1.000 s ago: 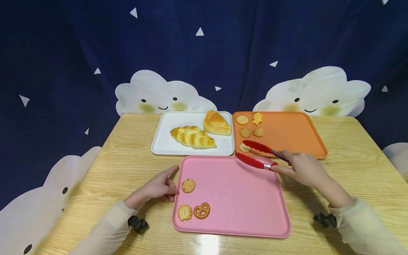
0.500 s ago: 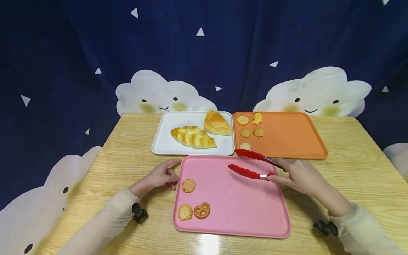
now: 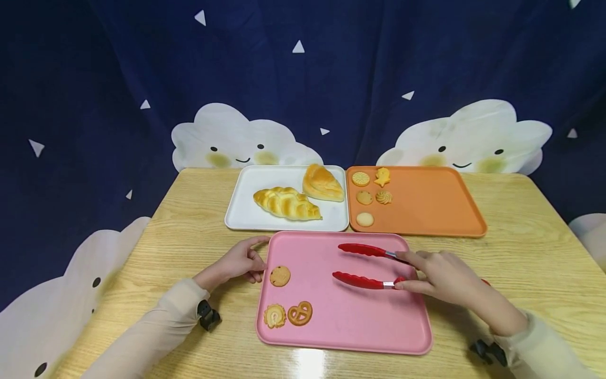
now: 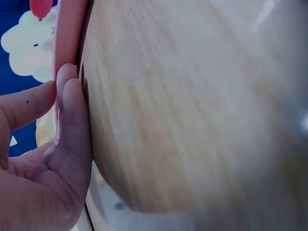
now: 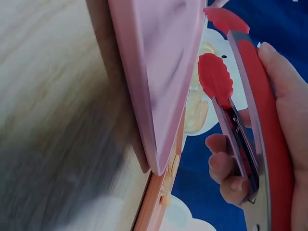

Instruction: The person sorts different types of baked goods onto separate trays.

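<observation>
My right hand [image 3: 445, 276] holds red-tipped tongs [image 3: 364, 249] over the right half of the pink tray [image 3: 350, 326]. The jaws of the tongs are spread, with nothing between them. In the right wrist view, my fingers [image 5: 220, 167] curl round one arm of the tongs and the thumb lies along the other. My left hand [image 3: 239, 260] is at the pink tray's left edge, where the left wrist view shows thumb and fingers pinching the rim [image 4: 70, 38]. A round cookie [image 3: 280, 276], a ruffled cookie [image 3: 275, 316] and a pretzel [image 3: 300, 313] lie along the tray's left side.
Behind, a white tray [image 3: 246, 213] bears a braided bread [image 3: 286, 203] and a wedge-shaped bread [image 3: 323, 183]. Beside it, an orange tray [image 3: 435, 202] has several cookies on its left side, among them a plain round cookie [image 3: 365, 219]. A dark blue curtain [image 3: 350, 79] hangs behind the table.
My right hand has brought the tongs from the orange tray's front edge toward me, over the pink tray; the jaws stayed spread. My left hand shifted slightly along the rim. The cookies stayed put.
</observation>
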`<state>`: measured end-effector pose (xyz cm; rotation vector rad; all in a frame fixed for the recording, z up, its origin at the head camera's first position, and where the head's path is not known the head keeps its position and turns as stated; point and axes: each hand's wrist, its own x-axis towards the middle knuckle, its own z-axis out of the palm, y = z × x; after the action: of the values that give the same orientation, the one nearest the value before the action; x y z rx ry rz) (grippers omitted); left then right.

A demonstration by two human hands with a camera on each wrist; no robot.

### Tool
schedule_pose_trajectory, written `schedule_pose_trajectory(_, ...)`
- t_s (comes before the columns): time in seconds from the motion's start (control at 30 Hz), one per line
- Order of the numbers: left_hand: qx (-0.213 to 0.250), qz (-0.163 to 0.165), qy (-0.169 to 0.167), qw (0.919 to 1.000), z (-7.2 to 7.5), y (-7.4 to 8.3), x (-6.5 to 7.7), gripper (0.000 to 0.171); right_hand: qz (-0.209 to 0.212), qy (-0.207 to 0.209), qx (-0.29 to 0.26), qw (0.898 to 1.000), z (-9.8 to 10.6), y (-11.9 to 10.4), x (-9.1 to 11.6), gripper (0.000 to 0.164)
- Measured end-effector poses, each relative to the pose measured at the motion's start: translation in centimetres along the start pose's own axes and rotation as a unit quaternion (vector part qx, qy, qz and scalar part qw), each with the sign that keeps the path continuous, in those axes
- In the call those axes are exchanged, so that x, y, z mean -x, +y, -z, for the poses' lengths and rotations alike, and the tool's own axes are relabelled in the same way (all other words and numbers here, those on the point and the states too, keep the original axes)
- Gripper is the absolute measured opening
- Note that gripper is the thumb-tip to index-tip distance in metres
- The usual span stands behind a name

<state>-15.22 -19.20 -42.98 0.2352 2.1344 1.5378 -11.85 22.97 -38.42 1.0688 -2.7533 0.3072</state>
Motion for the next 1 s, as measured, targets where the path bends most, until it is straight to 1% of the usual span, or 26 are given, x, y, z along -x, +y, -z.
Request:
schedule_pose_trajectory(0.1,-0.001,0.003,0.003,1.0000,0.0,0.1,0.0,0.071,0.010,-0.003,-0.006,1.000,-0.1,-0.4,0.1,0.056)
schedule_pose_trajectory(0.23,-0.003,0.009,0.004,0.9999,0.0,0.1,0.0,0.070,0.026,0.005,-0.012,1.000,-0.4,-0.9,0.2,0.058)
schedule_pose_trajectory(0.33,-0.002,0.012,0.004,0.9999,0.0,0.0,0.0,0.070,0.047,0.016,-0.014,0.999,-0.7,-1.3,0.3,0.059)
schedule_pose_trajectory(0.5,0.000,0.019,0.006,0.9998,0.0,-0.1,-0.2,0.069,0.083,0.022,-0.011,0.996,-1.2,-1.8,0.2,0.059)
schedule_pose_trajectory(0.7,0.001,0.023,0.007,0.9997,0.0,0.0,-0.3,0.070,0.100,0.024,-0.008,0.995,-1.4,-2.5,0.0,0.058)
schedule_pose_trajectory(1.0,0.001,0.025,0.010,0.9996,-0.1,0.1,-0.2,0.069,0.114,-0.001,-0.019,0.993,-1.8,-3.5,-0.8,0.058)
